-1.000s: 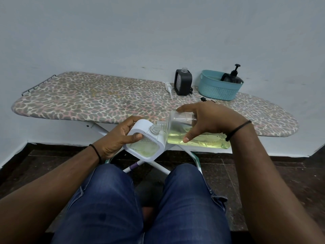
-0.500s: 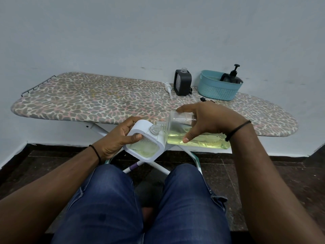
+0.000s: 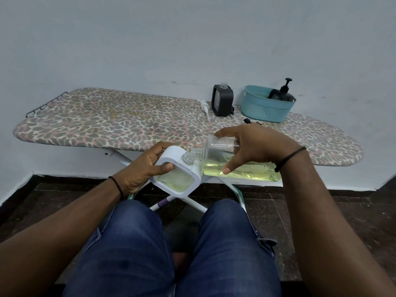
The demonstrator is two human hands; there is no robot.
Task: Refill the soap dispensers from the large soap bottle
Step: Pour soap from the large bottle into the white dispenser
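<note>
Both hands gripping: my left hand [image 3: 141, 168] holds white dispenser [image 3: 176, 171], right hand [image 3: 255, 146] holds tilted soap bottle [image 3: 235, 163], necks touching, just off ironing board's [image 3: 107, 125] near edge.

A: The ironing board [image 3: 120, 123]'s cover?
B: Leopard-like spots, grey-brown and pink on cream.
A: The soap?
B: Pale yellow-green, in a clear large soap bottle [image 3: 240, 166] and a white-framed dispenser [image 3: 177, 174].
A: Further back?
B: A black dispenser [image 3: 222, 101], a teal basket [image 3: 263, 110]; blue jeans [image 3: 171, 254] below
</note>
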